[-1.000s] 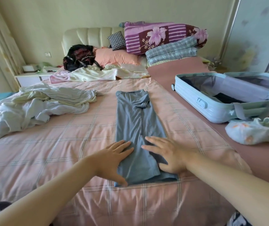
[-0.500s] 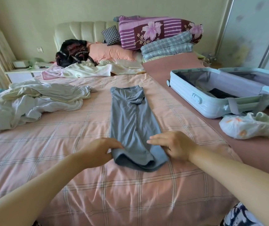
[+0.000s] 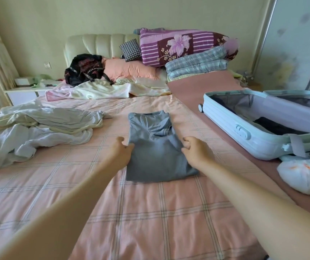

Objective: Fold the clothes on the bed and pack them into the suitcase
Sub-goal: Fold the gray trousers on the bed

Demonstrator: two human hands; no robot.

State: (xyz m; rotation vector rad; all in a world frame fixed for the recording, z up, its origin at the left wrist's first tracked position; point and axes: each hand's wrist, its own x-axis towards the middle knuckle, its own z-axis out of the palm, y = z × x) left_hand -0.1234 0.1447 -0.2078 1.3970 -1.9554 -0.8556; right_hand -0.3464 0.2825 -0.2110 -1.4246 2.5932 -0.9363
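Fold half-made: grey-blue fabric shirt (image 3: 158, 156) at centre, side edges pinched by left hand (image 3: 120, 152), right hand (image 3: 197, 153). Unfolded at ten o'clock: crumpled white clothes pile (image 3: 37, 132); at two o'clock, pale-blue hard-shell suitcase (image 3: 244, 132), open, partly packed.

White lettering on black backpack (image 3: 86, 69) straps, too blurred to read.

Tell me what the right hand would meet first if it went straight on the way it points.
The grey shirt: the right hand points forward and left across it, its fingers curled on the shirt's right edge. Depth is hard to judge.
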